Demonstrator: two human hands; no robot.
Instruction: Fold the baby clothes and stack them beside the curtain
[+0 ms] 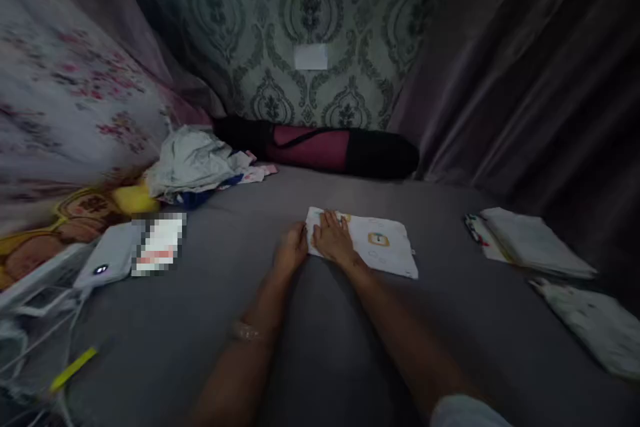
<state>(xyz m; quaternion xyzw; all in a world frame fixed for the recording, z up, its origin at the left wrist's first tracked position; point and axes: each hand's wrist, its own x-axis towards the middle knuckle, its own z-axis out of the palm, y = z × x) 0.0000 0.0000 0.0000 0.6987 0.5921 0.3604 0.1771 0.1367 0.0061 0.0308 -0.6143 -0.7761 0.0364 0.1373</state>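
Note:
A folded white cloth [393, 247] with an orange printed patch and faint outlines lies flat on the grey sheet, a small tag showing at its right edge. My right hand [334, 239] rests palm down on its left part, fingers stretched out and slightly apart. At the cloth's left edge is my left hand [293, 247], its fingers bent together against that edge; the fingertips are partly hidden. A clear bracelet circles my left wrist.
Folded cloths [537, 240] and a pale patterned cloth [600, 327] lie at the right. Crumpled clothes [195, 160], a white power bank [113, 253] with cables and a blurred-out object are at the left. A black and maroon bolster-shaped bag [315, 148] lies along the wall.

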